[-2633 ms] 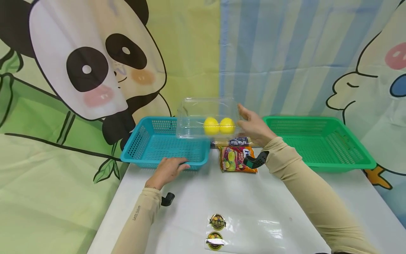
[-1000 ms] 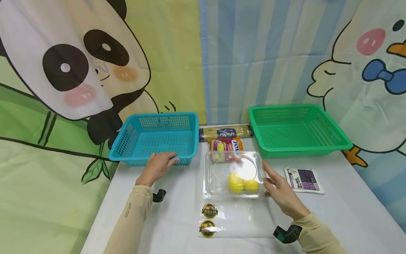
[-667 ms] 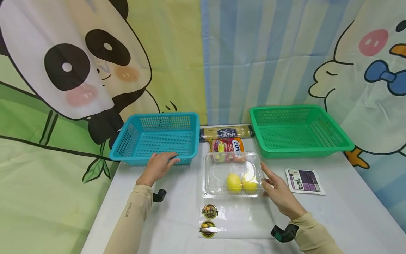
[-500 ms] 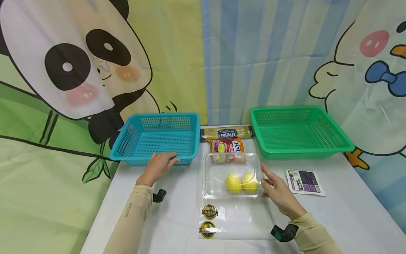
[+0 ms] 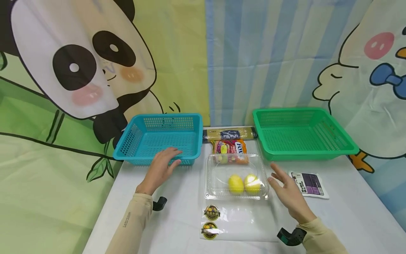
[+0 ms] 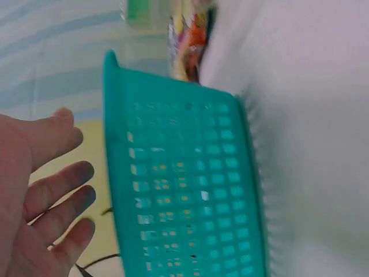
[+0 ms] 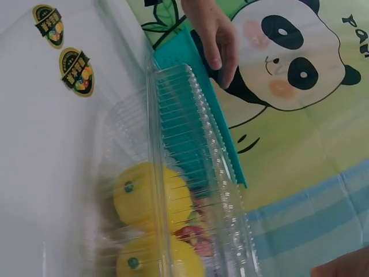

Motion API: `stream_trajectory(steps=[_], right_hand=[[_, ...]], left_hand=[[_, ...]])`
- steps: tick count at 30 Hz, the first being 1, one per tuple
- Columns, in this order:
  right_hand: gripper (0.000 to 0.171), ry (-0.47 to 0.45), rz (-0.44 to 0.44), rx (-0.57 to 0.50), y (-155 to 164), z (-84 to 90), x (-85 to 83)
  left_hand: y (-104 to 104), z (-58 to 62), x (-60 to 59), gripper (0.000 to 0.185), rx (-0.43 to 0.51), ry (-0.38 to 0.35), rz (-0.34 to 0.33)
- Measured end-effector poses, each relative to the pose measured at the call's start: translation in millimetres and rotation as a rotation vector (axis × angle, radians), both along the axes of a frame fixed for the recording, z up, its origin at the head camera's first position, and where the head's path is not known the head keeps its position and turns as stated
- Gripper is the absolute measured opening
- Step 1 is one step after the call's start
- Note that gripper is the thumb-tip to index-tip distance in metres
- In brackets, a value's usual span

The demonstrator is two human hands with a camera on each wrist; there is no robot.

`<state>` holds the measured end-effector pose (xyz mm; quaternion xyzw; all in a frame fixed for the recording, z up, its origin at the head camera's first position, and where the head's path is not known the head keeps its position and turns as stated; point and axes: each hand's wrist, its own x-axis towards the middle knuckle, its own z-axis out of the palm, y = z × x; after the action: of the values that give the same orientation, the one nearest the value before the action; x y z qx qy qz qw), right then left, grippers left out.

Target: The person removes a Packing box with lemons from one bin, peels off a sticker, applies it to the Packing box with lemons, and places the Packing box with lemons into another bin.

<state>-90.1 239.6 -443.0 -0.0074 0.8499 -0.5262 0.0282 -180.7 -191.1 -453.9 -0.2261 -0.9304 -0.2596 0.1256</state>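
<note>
1. The clear container point(image 5: 219, 176) lies on the counter point(image 5: 187, 197), about midway between its left and right edges; two yellow fruits point(image 5: 236, 184) sit side by side inside, toward its near right part.
2. The right hand point(image 5: 291, 195) is just beside the container's right side, apart from it, fingers point(image 5: 280, 173) loosely extended and holding nothing.
3. The left hand point(image 5: 159, 169) hovers at the near rim of the blue basket point(image 5: 165, 141), fingers relaxed and slightly spread, gripping nothing; the left wrist view shows a gap there.
4. The blue basket stands toward the counter's back left corner, the green basket point(image 5: 298, 139) toward the back right.
5. Between them, a long yellow pack point(image 5: 215, 134) lies along the back edge; before it is a colourful bag point(image 5: 229, 147), its near part seen through the container.
6. A white-and-purple packet point(image 5: 314, 183) lies beyond the right hand, toward the counter's right edge.
7. Nearer the wearer than the container is clear film point(image 5: 244, 222) bearing two round stickers point(image 5: 212, 213).
</note>
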Motion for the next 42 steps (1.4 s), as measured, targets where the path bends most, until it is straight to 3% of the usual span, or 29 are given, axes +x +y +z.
stream_trajectory(steps=[3, 6, 9, 11, 15, 19, 27, 34, 39, 42], right_hand=[[0.045, 0.221, -0.075, 0.046, -8, 6.8, 3.0], [0.032, 0.420, -0.039, 0.000, -22, 9.3, 6.2], [0.029, 0.544, 0.084, -0.025, -40, 5.3, 11.1], [0.026, 0.568, 0.168, -0.008, -51, -0.9, 15.3], [0.022, 0.518, 0.333, 0.040, -68, -19.8, 22.7], [0.020, 0.443, 0.479, 0.058, -77, -37.4, 25.5], [0.028, 0.374, 0.620, 0.112, -87, -61.7, 27.0], [0.033, 0.308, 0.612, 0.154, -86, -69.0, 25.4], [0.034, 0.256, 0.602, 0.144, -88, -69.7, 25.2], [0.035, 0.246, 0.599, 0.138, -90, -68.9, 24.9]], left_hand=[[4, 8.7, 17.2, 0.035, 0.098, 0.027, -0.019], [10, 16.2, 36.1, 0.031, 0.155, -0.034, -0.028], [21, 16.9, 54.8, 0.024, 0.161, -0.196, -0.004], [29, 11.7, 65.9, 0.020, 0.144, -0.333, 0.002], [49, -6.2, 85.0, 0.022, 0.155, -0.578, -0.060], [64, -22.6, 97.2, 0.028, 0.203, -0.711, -0.105], [75, -37.6, 109.1, 0.037, 0.256, -0.745, -0.108], [78, -47.3, 109.1, 0.037, 0.385, -0.766, -0.075], [78, -52.9, 107.9, 0.040, 0.509, -0.828, -0.052], [80, -55.1, 106.8, 0.048, 0.532, -0.847, -0.056]])
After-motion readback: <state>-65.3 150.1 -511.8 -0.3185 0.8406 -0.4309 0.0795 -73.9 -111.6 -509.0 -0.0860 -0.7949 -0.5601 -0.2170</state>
